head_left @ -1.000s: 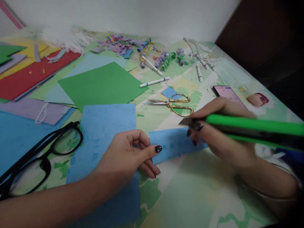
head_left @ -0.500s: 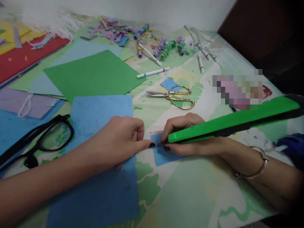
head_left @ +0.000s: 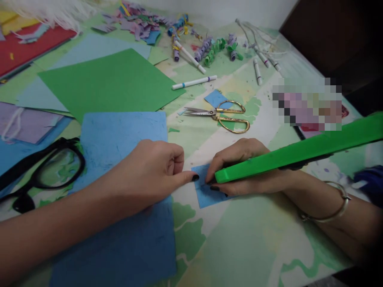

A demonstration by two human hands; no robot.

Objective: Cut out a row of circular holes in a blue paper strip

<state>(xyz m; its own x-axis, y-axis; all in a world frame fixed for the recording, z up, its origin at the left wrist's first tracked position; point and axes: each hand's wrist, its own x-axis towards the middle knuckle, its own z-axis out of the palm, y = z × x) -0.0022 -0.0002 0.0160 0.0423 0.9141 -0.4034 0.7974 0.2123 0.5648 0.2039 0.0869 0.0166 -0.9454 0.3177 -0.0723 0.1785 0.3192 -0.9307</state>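
Our right hand (head_left: 247, 150) is clamped on the green cutter (head_left: 287, 155), its fingers bunched at the tool's left end, so they hide the tip from us. Under those fingers the small blue strip (head_left: 206, 199) lies on the counter (head_left: 239, 239), its left end showing. Our left hand (head_left: 158, 163) has its fingers curled in, thumb stretched to the strip's left edge; we cannot tell whether it presses or pinches anything. To work the tip well, we should pin the strip flat, keep that thumb out of the blade's line and push lightly, since thin paper likely skids or tears. The large blue sheet (head_left: 125, 127) lies beneath our left forearm, with the glasses (head_left: 30, 161) to its left and the gold-handled scissors (head_left: 214, 113) beyond our hands. A second ago the cutter is raised over the strip's right part, blade showing; now it is lower and farther left.
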